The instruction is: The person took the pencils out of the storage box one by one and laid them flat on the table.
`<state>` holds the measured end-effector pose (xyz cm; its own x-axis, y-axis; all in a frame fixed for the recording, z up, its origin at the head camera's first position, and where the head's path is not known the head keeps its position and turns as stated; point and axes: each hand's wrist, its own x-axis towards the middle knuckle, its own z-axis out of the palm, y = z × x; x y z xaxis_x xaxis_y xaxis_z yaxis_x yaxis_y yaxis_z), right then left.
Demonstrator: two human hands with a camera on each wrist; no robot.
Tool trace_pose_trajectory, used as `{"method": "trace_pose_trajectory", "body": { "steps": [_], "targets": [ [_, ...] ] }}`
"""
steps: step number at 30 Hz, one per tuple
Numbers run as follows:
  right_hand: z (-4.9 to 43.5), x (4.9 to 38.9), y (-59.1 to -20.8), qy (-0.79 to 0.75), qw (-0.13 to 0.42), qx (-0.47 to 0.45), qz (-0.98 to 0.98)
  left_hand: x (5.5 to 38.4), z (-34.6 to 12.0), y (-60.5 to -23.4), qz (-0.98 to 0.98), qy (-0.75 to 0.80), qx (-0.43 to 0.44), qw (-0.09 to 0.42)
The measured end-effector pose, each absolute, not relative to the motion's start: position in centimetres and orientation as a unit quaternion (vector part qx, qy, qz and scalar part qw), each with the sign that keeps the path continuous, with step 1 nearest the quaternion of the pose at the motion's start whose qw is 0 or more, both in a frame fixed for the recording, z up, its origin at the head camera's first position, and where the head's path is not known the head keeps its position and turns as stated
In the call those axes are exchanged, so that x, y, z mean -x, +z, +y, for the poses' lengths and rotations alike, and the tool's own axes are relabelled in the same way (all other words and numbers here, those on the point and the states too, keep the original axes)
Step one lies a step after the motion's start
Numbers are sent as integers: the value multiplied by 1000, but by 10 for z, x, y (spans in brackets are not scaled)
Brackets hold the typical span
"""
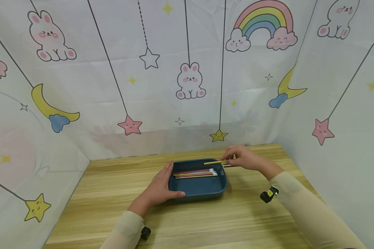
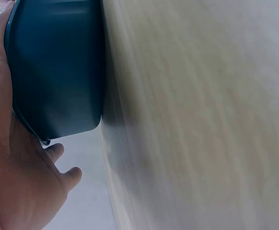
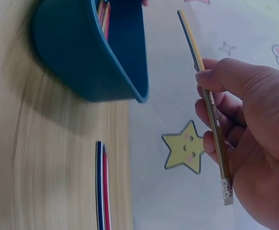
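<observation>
My right hand (image 1: 241, 157) pinches a gold pencil (image 3: 211, 110) between thumb and fingers, its white eraser end toward the palm. In the head view this pencil reaches over the back right corner of a dark blue bin (image 1: 194, 198). Inside the bin, several red and gold pencils (image 1: 194, 174) lie side by side, eraser ends to the right. My left hand (image 1: 157, 185) rests against the bin's left end, fingers straight along the side and thumb on the front rim. On the table, blue and red pencils (image 3: 102, 187) lie beside the bin, partly hidden in the head view.
The bin stands on a wood-grain table (image 1: 230, 221). Behind and at the sides hangs a white cloth (image 1: 162, 103) printed with rabbits, stars, moons and a rainbow. A black wrist camera (image 1: 268, 194) sits on the right sleeve.
</observation>
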<state>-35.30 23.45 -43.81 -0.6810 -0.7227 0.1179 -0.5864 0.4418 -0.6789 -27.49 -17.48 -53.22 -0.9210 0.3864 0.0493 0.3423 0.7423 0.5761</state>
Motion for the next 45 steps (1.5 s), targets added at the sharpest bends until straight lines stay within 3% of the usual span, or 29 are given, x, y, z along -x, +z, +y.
{"method": "trace_pose_trajectory", "body": {
  "steps": [22, 45],
  "targets": [
    [281, 353, -438, -328, 72, 339, 879, 276, -176, -534, 932, 300, -199, 40],
    [312, 367, -470, -310, 33, 316, 896, 276, -175, -534, 931, 305, -195, 39]
  ]
}}
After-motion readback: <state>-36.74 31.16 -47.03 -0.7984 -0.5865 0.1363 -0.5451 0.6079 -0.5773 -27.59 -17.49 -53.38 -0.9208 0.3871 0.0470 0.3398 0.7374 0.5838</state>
